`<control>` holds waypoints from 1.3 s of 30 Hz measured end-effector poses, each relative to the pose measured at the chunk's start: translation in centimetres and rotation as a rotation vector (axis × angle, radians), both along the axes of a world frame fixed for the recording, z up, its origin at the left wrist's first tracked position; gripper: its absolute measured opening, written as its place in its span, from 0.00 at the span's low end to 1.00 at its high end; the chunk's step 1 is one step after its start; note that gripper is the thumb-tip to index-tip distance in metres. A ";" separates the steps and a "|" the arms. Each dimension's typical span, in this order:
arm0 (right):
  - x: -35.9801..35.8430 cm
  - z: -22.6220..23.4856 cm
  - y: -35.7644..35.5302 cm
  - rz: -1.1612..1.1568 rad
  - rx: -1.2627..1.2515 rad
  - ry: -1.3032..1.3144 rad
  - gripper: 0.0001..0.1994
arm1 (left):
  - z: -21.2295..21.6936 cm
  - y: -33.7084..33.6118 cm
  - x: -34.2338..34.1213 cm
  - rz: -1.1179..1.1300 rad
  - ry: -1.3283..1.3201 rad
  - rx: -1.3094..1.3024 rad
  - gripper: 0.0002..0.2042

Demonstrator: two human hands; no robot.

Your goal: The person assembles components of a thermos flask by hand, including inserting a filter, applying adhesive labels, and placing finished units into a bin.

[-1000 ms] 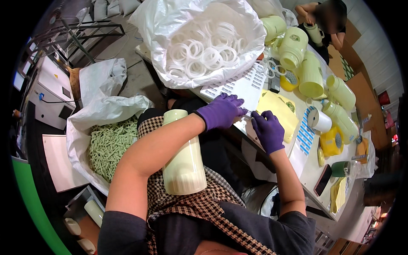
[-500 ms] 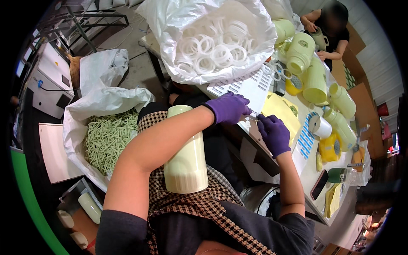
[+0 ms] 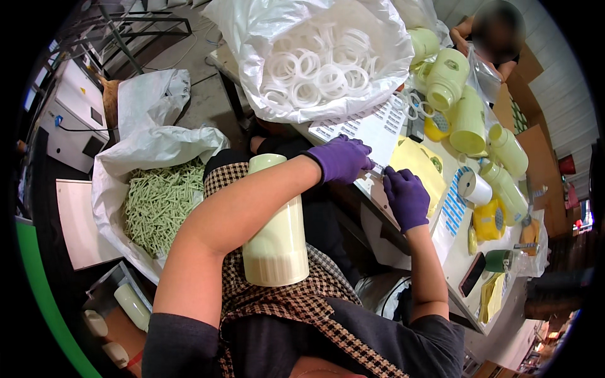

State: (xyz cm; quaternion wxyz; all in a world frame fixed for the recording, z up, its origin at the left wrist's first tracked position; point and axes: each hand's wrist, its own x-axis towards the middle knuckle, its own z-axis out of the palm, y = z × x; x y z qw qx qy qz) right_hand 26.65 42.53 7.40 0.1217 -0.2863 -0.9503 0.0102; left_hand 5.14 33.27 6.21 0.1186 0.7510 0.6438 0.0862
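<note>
- Two purple-gloved hands are counted: left hand (image 3: 343, 157), right hand (image 3: 406, 196).
- One pale yellow bottle (image 3: 276, 227) is seen lying on the lap.
- About five more bottles of that kind (image 3: 467, 120) are counted on the table (image 3: 455, 261); the exact number cannot be told.
- Two label sheets are seen: a white one (image 3: 372, 126), a blue-printed one (image 3: 452, 208).
- One tape roll (image 3: 474, 186), one dark phone (image 3: 472, 274).
- Two big bags: white rings (image 3: 315, 69) in one, pale green sticks (image 3: 157, 205) in the other, both too many to be counted.
- One other person (image 3: 495, 28) is seen.
</note>
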 end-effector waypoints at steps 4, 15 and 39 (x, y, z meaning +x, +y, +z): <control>0.6 0.6 0.0 0.047 -0.125 0.025 0.12 | 0.4 0.0 0.1 0.010 0.020 -0.037 0.20; -0.8 -0.4 -0.4 -0.031 -0.045 0.041 0.14 | 0.7 -0.2 0.2 0.006 0.018 -0.042 0.20; -1.1 -0.6 5.7 -0.164 -1.102 0.382 0.17 | 2.6 -0.9 -2.3 0.163 -0.535 -0.124 0.29</control>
